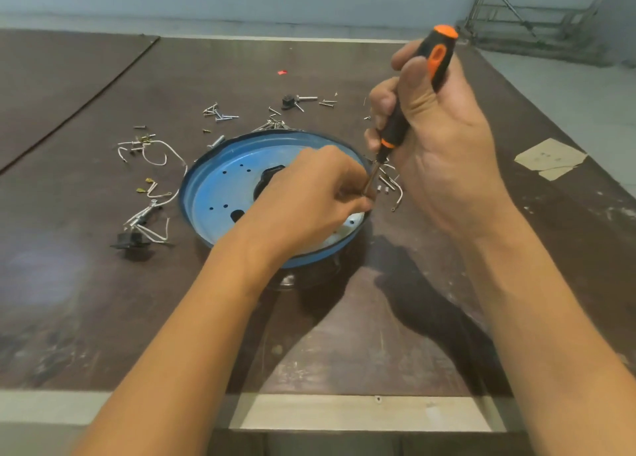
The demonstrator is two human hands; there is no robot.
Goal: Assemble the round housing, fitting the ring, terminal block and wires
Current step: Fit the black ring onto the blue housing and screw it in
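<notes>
Brown, scuffed table [103,300] fills the view, seen from above by the person working at it. At far left lie loose white wires [156,159], some with small yellow or metal ends, curling close to the housing's left rim. Nearer the person sits a small black block [130,240] with white wires running out of it. Further back, little heaps of silver screws [220,114] are scattered over the board.

In the middle rests the housing [216,194], a round, shallow blue dish with a dark rim. It lies open side up, with small holes in its floor and a dark opening at its centre.

The left hand [309,197] reaches in from the near side and covers the dish's right half. Its fingers are curled, with the tips bunched at the right rim where the screwdriver's tip comes down. Whether they pinch the shaft or some small piece beneath it cannot be told.

The screwdriver [413,111], black with orange trim, stands tilted, its handle up and to the right and its thin shaft pointing down-left to the rim. The right hand [444,152] wraps its fingers round the handle, with the orange cap showing above the fist. Short bent wire pieces and metal bits [387,183] lie just right of the housing.

At far right a torn scrap of card [550,159] lies flat on the table.
</notes>
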